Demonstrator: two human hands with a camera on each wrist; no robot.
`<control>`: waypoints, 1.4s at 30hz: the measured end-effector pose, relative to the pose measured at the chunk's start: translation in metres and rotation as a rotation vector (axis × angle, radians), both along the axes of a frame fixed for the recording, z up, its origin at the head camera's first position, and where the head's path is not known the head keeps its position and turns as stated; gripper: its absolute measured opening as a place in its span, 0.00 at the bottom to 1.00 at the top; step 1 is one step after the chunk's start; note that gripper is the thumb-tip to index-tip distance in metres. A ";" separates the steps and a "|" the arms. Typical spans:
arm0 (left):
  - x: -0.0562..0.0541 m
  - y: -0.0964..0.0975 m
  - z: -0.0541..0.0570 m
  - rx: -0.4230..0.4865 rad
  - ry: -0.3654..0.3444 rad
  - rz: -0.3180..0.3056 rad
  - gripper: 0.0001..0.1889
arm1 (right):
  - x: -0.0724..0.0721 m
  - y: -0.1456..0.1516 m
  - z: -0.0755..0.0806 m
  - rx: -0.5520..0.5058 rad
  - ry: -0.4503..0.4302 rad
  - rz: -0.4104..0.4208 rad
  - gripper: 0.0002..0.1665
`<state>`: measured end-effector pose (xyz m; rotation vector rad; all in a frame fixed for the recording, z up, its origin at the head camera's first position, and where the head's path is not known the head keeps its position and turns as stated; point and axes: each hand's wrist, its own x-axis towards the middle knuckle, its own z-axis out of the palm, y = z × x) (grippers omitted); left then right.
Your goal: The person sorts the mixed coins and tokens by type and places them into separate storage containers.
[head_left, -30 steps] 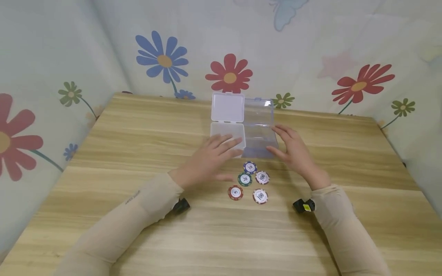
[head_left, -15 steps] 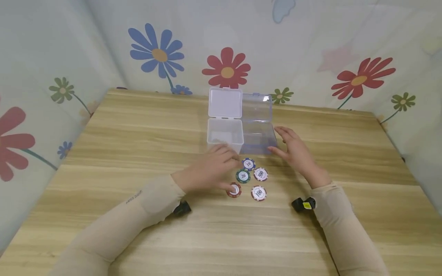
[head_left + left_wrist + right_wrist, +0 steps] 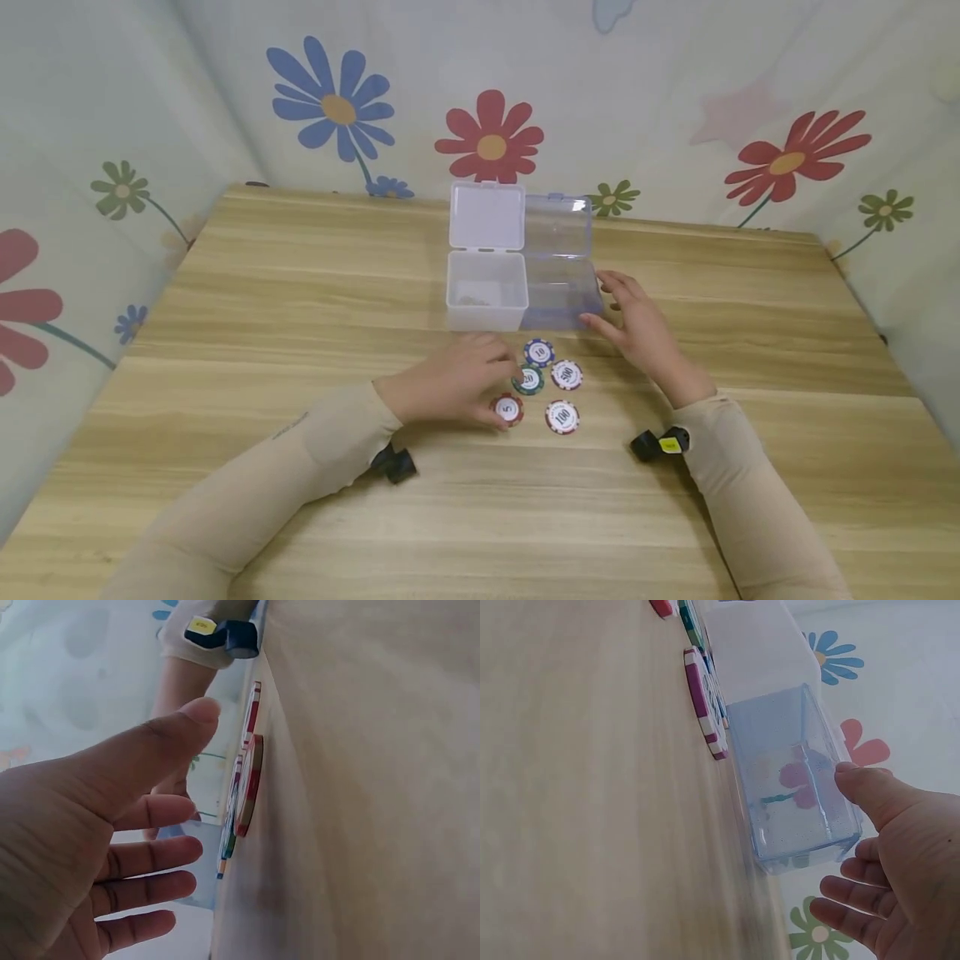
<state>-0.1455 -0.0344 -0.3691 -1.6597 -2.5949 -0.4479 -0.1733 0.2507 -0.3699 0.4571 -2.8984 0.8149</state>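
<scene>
Several poker chips lie flat on the wooden table: a red 5 chip (image 3: 507,409), a green 20 chip (image 3: 529,381), a blue 10 chip (image 3: 539,352), a white 500 chip (image 3: 567,375) and a red-and-white 100 chip (image 3: 562,417). My left hand (image 3: 457,379) hovers low at the red 5 chip, thumb at its near side and fingers beyond it. In the left wrist view, thumb and fingers stand apart with nothing between them. My right hand (image 3: 645,333) rests at the right end of the clear blue box (image 3: 561,304), thumb by its front corner, fingers loosely extended.
A white translucent box (image 3: 487,321), lid raised, stands left of the blue box, whose lid (image 3: 558,225) is also up. Some small pale pieces (image 3: 474,301) lie inside the white box. Behind the table's far edge hangs a flowered backdrop (image 3: 660,92).
My left hand has drawn back from over the white box to the red 5 chip, its fingers bending a little more. The right hand stays by the blue box. The head view has shifted slightly.
</scene>
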 end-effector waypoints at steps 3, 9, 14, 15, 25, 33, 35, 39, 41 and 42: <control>0.000 0.001 -0.002 -0.004 -0.002 0.000 0.26 | 0.001 0.000 -0.001 -0.015 -0.001 -0.004 0.42; 0.000 0.003 -0.005 -0.043 0.020 0.015 0.23 | -0.001 0.000 -0.003 -0.023 -0.016 -0.004 0.41; 0.002 0.003 -0.008 -0.035 0.026 -0.001 0.20 | -0.001 0.000 -0.005 -0.016 -0.022 0.001 0.41; 0.002 0.003 -0.008 -0.035 0.025 -0.004 0.20 | -0.001 0.000 -0.005 -0.018 -0.019 0.003 0.40; 0.002 0.003 -0.008 -0.049 0.003 -0.002 0.18 | 0.002 -0.002 -0.005 -0.048 0.015 -0.003 0.37; 0.003 0.005 -0.008 -0.050 -0.035 0.017 0.15 | 0.004 -0.004 -0.004 -0.057 0.013 -0.010 0.37; 0.003 0.005 -0.008 -0.046 -0.042 0.024 0.15 | 0.004 -0.005 -0.004 -0.058 0.011 -0.014 0.37; 0.003 0.004 -0.006 -0.024 -0.040 0.036 0.14 | 0.004 -0.005 -0.004 -0.060 0.012 -0.019 0.37; 0.003 0.004 -0.005 -0.015 -0.040 0.044 0.14 | 0.004 -0.004 -0.004 -0.061 0.010 -0.019 0.37; 0.003 0.004 -0.005 -0.013 -0.040 0.049 0.14 | 0.004 -0.004 -0.004 -0.061 0.010 -0.018 0.37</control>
